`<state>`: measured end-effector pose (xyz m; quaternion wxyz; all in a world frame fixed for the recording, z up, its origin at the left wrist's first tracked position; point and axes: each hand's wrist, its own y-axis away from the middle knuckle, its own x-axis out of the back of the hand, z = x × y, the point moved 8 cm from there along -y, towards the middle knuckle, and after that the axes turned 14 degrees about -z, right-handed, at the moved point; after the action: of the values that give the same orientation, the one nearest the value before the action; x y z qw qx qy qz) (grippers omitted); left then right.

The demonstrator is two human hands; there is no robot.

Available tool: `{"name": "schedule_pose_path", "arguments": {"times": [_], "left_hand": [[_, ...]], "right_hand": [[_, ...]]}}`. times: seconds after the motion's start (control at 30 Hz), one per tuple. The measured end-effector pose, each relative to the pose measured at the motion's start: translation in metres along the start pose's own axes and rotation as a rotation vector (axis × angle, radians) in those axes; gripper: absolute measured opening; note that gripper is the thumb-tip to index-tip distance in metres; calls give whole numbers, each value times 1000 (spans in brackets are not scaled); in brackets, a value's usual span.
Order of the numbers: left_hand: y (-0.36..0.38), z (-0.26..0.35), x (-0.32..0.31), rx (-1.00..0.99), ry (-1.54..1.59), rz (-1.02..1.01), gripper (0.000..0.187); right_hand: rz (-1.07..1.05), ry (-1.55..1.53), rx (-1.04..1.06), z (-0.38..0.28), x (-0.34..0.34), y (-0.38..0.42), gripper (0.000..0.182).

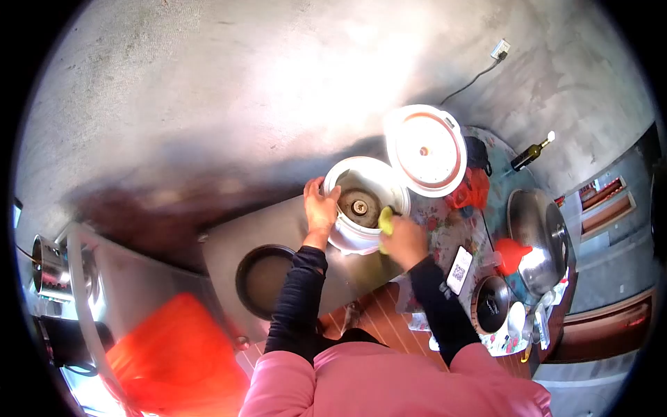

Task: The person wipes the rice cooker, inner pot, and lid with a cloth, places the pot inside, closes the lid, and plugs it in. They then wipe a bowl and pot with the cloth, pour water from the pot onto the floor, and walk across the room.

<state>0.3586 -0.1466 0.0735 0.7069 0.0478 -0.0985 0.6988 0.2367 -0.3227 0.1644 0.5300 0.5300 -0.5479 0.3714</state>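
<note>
A white rice cooker (349,240) stands with its lid (425,149) swung up to the right. Its inner pot is out, and the heating plate (354,203) with a round centre piece shows at the bottom. My left hand (321,208) grips the cooker's left rim, thumb over the edge. In my right hand (404,240), slightly blurred, is a yellow-green cloth (385,219) pressed at the cooker's right rim. On the metal surface (229,243) to the left of my arm sits a dark round pan (264,281), apparently the removed inner pot.
To the right, a flowered tablecloth (455,226) bears a QR-code card (458,270), a dark bowl (490,306), a large lidded metal pan (531,233) and a red bag (474,189). A bottle (529,154) stands near the wall. An orange-red bag (177,354) lies lower left.
</note>
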Motion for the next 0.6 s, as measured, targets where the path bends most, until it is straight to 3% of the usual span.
{"name": "schedule_pose_path", "arguments": {"times": [0.2,0.3,0.33,0.4,0.53,0.6], "left_hand": [[3,2,1,-37,-26,17,45],[1,4,0,-29,-34,7,46],[1,4,0,-24,-31,-4,47],[0,2,1,-5,-7,-36,48],[-4,-7,-4,18,19,-54,49],[-4,-7,-4,21,11,-52,50]], "right_hand": [[22,-203,233,-53,-11,25,29],[-194,-493,742,-72,-21,39,36],[-195,-497,744,-67,-14,39,36],[-400,-729,466,-40,-1,24,39],[-162,-609,527,-31,45,-3,37],[-176,-214,607,-45,21,-12,40]]}}
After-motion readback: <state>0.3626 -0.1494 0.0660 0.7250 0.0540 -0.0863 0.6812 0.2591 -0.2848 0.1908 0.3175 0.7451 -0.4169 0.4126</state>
